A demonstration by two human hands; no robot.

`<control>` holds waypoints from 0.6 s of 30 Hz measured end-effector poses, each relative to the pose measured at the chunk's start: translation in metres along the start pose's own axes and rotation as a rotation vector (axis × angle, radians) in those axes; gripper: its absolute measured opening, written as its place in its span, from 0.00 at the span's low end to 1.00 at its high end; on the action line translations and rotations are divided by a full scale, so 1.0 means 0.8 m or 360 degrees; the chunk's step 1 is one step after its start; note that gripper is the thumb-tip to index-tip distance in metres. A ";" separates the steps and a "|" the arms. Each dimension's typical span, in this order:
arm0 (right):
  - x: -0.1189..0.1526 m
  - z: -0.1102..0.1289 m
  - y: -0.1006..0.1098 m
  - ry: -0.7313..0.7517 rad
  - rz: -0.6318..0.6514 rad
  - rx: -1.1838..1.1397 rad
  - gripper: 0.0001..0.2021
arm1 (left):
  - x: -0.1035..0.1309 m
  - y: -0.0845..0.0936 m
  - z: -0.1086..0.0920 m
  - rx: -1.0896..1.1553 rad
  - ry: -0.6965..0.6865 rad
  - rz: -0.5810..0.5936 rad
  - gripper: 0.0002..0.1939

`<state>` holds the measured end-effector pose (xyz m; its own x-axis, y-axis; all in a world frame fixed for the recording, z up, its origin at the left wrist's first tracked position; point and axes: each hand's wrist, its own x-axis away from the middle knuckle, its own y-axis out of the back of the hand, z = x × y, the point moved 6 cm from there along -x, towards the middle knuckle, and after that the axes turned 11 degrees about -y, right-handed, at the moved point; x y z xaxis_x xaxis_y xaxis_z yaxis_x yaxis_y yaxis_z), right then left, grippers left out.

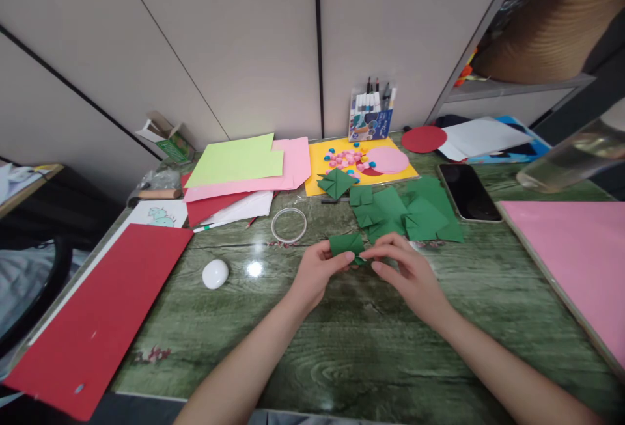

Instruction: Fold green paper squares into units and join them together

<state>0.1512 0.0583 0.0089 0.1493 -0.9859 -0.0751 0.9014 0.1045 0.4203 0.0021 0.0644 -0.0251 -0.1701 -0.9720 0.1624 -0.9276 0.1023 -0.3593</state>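
- A small folded green paper piece [346, 243] is held just above the worktop [336, 360], in front of the person and between the two hands.
- The left hand [312, 273] grasps the paper by its left side, thumb laid over the near face and fingers behind it.
- The right hand [413, 275] has its index fingertip at the paper's lower right corner, with the thumb tip a little apart; whether its grip pinches the paper, I cannot tell.
- A crease could land askew, I judge, if the left thumb lets the layers slip while the right fingertip works the corner; too hard a tug there might tear it.
- Just beyond lie overlapping green paper pieces [388, 207], some folded. They sit near the right hand, so a careless sweep of the fingers could scatter them or crush their folds.
- Another green folded piece [336, 183] rests on the yellow sheet [315, 178], beside small pink and blue balls [347, 159]; a knock to that sheet could set the balls rolling.
- A smartphone [469, 192] lies right of the green pieces.
- Farther right stands a clear bottle [561, 158] of liquid; if an elbow or reaching arm tipped it, a leak could soak the papers.
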 end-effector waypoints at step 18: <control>0.004 0.006 -0.001 0.0112 -0.0102 0.0251 0.11 | -0.001 0.002 0.002 -0.0076 0.0005 -0.0028 0.11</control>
<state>0.1488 0.0544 0.0130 0.1271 -0.9777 -0.1672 0.8358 0.0148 0.5489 0.0012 0.0654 -0.0270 -0.1546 -0.9730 0.1714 -0.9453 0.0952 -0.3121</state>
